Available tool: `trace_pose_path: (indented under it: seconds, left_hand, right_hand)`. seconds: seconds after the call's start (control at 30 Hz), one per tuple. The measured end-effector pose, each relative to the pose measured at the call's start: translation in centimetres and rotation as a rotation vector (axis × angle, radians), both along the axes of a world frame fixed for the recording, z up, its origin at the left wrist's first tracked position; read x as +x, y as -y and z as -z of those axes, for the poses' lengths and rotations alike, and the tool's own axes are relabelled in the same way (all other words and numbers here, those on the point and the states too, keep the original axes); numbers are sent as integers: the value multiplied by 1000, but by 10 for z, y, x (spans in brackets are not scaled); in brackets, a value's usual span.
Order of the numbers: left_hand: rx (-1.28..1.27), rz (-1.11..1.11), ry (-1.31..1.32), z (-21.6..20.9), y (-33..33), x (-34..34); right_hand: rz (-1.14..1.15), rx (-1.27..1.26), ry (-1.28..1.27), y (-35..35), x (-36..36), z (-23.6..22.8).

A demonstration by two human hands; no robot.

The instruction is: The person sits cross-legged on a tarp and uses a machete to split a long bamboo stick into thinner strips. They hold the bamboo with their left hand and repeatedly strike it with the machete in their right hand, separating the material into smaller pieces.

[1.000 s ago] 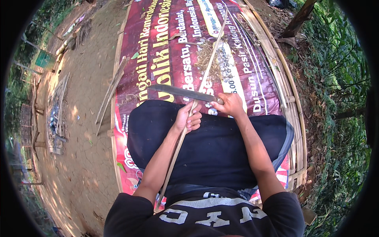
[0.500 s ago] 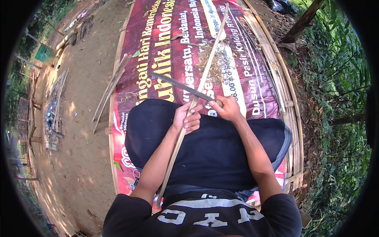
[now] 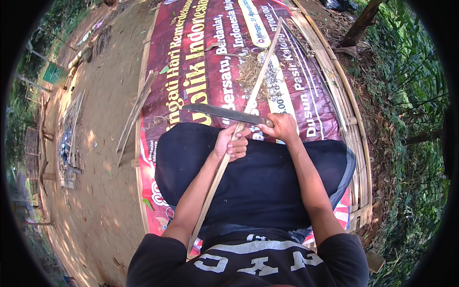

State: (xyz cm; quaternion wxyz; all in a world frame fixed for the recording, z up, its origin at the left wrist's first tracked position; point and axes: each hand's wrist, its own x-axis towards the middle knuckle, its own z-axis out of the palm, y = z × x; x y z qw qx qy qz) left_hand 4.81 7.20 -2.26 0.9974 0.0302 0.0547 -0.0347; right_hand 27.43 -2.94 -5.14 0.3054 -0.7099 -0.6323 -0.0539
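Observation:
A long, pale bamboo strip [image 3: 261,76] slants from beside my left upper arm, over my lap, to the far right part of the banner. My left hand [image 3: 232,144] is closed around it above my lap. In my right hand [image 3: 282,127] is the handle of a machete [image 3: 222,113], gripped with the thumb along it. Its dark blade points left and lies across the strip just beyond my left fingers. Whether the edge bites into the wood cannot be made out.
A red printed banner [image 3: 191,67] covers the bamboo platform [image 3: 351,122] where I sit. Shavings [image 3: 253,71] are heaped ahead of me. Split bamboo pieces [image 3: 136,112] lean at the left edge. Bare soil [image 3: 105,186] stretches left; green plants [image 3: 416,191] grow at the right.
The machete has turned to lie more level across the strip, its tip lower in view. My right hand has shifted slightly right. The left hand keeps its hold.

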Motion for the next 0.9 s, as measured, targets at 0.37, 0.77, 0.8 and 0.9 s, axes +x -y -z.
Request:
trace_pose_path:
  seconds: [0.37,0.77,0.8,0.9]
  left_hand:
    - [97,-99,93,-15,10,-23]
    - [717,-280,-298,-15,6,-13]
    - [731,-277,-356,-17,8,-14]
    - [715,-268,-343,-14,6,-17]
  right_hand:
    - [485,11,-491,11,59,-15]
    - [-39,25,-146,0,-19,-9]
    - [-70,44,-55,1,-19,-1]
    - [-89,22,-213,1,-31,-14]
